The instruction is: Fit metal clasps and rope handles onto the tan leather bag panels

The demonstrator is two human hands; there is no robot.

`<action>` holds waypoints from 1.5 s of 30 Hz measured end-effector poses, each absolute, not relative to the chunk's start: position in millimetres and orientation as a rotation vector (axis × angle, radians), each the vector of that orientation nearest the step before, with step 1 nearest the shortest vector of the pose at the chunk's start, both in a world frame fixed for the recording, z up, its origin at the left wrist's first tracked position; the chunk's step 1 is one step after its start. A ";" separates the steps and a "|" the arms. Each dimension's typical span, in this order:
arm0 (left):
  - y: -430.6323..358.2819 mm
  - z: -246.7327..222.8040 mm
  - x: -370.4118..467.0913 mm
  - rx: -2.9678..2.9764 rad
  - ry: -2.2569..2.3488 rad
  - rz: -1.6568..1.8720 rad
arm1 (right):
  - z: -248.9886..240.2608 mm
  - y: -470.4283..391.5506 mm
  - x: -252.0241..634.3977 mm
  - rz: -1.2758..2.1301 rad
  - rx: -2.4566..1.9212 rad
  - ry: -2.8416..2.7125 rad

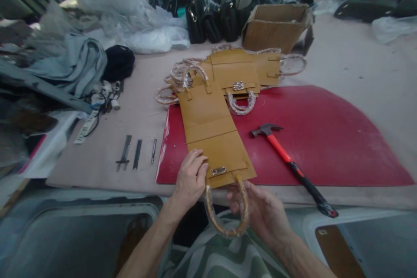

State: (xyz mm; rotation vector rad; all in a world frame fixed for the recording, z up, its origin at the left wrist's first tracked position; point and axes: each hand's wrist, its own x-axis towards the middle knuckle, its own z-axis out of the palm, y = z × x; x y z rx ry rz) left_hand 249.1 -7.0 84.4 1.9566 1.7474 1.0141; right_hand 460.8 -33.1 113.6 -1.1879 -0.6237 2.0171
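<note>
Red and smooth, the mat point(335, 139) stopped just short of the table's point(365, 197) near edge, its right half bare around the hammer point(286, 156), whose black grip crossed both edges. Left of the mat, three slim metal tools point(137, 154) lay apart with open tabletop about them.

Across the mat's left part stretched the tan panel point(208, 113), flat and seamed across the middle, with a metal clasp point(218, 170) and plastic-wrapped loops at both ends; its near handle point(213, 219) hung past the mat's front edge.

Near that edge, the left hand point(192, 176) rested on the panel's left side, fingers close together. The right hand point(260, 206) came up beside the handle, fingers curled behind it; whether they gripped it could not be told.
</note>
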 end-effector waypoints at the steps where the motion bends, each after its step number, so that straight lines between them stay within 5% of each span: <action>1: -7.1 83.2 251.4 1.942 1.747 1.011 | 113.7 -31.6 459.2 2.010 -1.188 -0.682; 11: -2.5 95.8 243.1 1.824 1.753 1.061 | 98.7 -21.4 432.9 2.042 -0.753 -0.636; 32: -14.0 110.6 245.8 2.149 1.678 0.755 | 75.3 -23.3 399.3 1.893 -1.131 -0.689; 38: -16.7 114.6 245.4 2.423 1.675 0.410 | 85.8 -21.6 434.8 1.963 -1.307 -1.301; 45: -26.9 95.1 239.8 2.691 1.596 0.341 | 104.3 -11.3 485.9 0.977 -1.672 -2.221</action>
